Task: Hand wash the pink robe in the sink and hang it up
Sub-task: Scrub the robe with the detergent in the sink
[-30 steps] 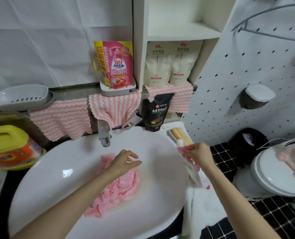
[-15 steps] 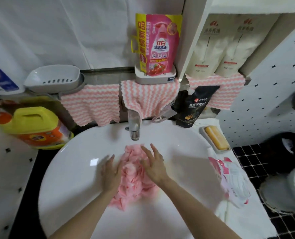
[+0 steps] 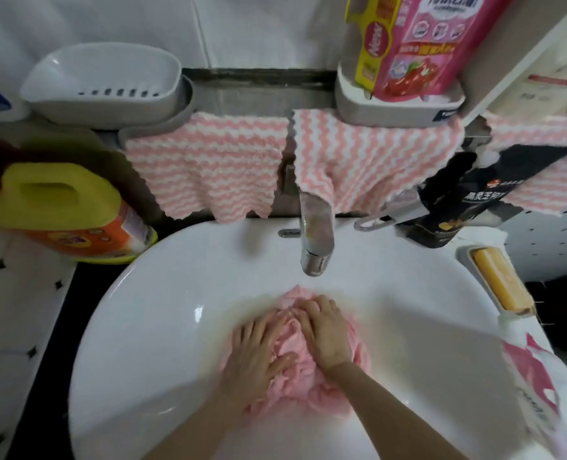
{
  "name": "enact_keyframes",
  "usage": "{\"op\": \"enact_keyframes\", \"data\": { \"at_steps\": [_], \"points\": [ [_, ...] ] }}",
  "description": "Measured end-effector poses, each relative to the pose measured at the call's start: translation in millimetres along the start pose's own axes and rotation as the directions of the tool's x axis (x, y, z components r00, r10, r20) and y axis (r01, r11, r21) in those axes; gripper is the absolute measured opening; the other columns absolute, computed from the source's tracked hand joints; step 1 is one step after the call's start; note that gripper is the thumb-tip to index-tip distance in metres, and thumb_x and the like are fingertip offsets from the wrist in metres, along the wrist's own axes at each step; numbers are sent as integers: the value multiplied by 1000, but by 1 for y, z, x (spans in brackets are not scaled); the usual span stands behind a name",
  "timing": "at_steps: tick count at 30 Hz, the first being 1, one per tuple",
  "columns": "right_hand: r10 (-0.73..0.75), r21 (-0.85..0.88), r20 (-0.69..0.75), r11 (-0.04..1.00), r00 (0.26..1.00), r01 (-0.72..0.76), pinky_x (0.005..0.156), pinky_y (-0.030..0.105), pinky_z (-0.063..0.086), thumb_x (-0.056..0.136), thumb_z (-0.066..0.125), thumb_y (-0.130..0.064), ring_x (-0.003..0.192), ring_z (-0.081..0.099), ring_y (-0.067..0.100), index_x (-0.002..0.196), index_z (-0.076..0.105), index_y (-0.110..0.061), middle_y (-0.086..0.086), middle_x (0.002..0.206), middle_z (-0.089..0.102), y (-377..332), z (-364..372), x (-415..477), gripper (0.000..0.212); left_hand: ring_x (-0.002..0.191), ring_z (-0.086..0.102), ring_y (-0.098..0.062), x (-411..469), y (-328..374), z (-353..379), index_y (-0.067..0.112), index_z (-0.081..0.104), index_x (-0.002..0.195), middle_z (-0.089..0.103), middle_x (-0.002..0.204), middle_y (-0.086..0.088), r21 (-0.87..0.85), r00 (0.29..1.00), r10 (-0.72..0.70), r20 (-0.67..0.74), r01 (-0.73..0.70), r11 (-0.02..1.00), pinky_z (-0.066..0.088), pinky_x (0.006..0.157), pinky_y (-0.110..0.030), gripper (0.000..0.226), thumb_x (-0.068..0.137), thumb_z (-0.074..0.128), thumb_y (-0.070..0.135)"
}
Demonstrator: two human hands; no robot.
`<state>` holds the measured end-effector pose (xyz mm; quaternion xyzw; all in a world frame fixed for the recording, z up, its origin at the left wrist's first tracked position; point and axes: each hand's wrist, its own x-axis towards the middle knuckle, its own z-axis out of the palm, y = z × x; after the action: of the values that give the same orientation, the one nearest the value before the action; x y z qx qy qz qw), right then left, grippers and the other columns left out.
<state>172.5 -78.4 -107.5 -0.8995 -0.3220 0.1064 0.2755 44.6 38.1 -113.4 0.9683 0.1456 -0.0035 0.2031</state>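
The robe is bunched in the sink directly beneath the fingers, pressed by the spread left hand and gripped by the curled right hand, with the tap just beyond them.

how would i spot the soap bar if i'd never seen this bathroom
Start at the white sink. Just off its right rim a white dish holds the soap bar. It is an orange-yellow block; beside it are a black pouch and a pink-white pouch.
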Motion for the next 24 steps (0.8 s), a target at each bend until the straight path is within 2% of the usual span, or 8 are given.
{"op": "enact_keyframes", "data": {
  "at_steps": [3, 6, 10, 15, 18, 20, 21, 24],
  "points": [
    [148, 178, -6, 973, 989, -145, 84, 40, 46, 90, 37, -50, 92, 52, 13, 105, 67, -31, -8, 102, 60, -10, -5, -1, 39, 104, 47, -18, -12, 5, -1, 24, 47, 135, 49, 126, 5, 4, 989, -137, -48, 137, 991, 33, 91, -32, 71, 79, 43, 66],
    [30, -59, 13, 998, 999, -29, 76, 37, 44, 77, 42, -68, 91, 49, 16, 107, 59, -39, -10, 107, 56, -20, 4, -20, 45, 89, 53, -20, -13, 12, -1, 20, 48, 117, 52, 104, 4, 13, 985, -172, 0, 172, 985, 32, 78, -30, 61, 70, 43, 58],
    [-65, -63, 42, 996, 997, 67, 63, 34, 50, 75, 45, -40, 73, 63, 26, 94, 63, -23, 1, 84, 66, -15, 12, -2, 31, 82, 50, -14, -3, 7, 4, 23, 45, 103, 55, 89, 4, -122, 982, -188, -21, 184, 975, 34, 77, -27, 38, 77, 46, 51],
    [323, 246, 147, 903, 935, -351, 68, 41, 52, 92, 28, -62, 70, 65, 25, 108, 65, -19, 6, 73, 68, -24, -4, 8, 59, 84, 55, -19, 4, 6, -2, 32, 44, 104, 59, 91, 2, -206, 968, -215, -129, 186, 961, 34, 74, -26, 19, 88, 36, 37],
    [198, 283, -56, 943, 979, -175, 94, 37, 46, 94, 28, -52, 100, 62, 16, 120, 60, -31, -5, 103, 70, -37, -20, -5, 47, 86, 56, -12, 11, 29, -21, 28, 52, 93, 56, 91, 6, -339, 900, -349, -261, 253, 906, 40, 76, -20, 20, 92, 33, 22],
    [242, 516, -122, 844, 963, -147, 97, 25, 42, 90, 42, -36, 107, 58, 6, 113, 61, -35, -19, 108, 66, -70, -30, -23, 29, 86, 59, 4, 14, 65, -32, 34, 52, 96, 57, 93, 11, -548, 854, -501, -141, 354, 758, 44, 75, -7, 20, 101, 34, 26],
    [307, 651, -109, 740, 945, -166, 88, 19, 45, 87, 48, -29, 99, 60, 3, 105, 63, -32, -19, 99, 66, -91, -36, -32, 23, 87, 61, 5, 13, 88, -37, 29, 56, 100, 59, 94, 8, -524, 851, -522, -51, 422, 740, 48, 80, -9, 14, 100, 43, 23],
    [529, 807, 20, 492, 848, -327, 61, 22, 47, 90, 59, -26, 63, 54, 3, 74, 59, -21, -7, 66, 61, -115, -41, -34, 17, 82, 64, -19, 19, 115, -52, -7, 56, 90, 60, 80, -13, 75, 876, -455, -160, 470, 879, 49, 96, -30, 10, 81, 56, -3]
  ]
}}
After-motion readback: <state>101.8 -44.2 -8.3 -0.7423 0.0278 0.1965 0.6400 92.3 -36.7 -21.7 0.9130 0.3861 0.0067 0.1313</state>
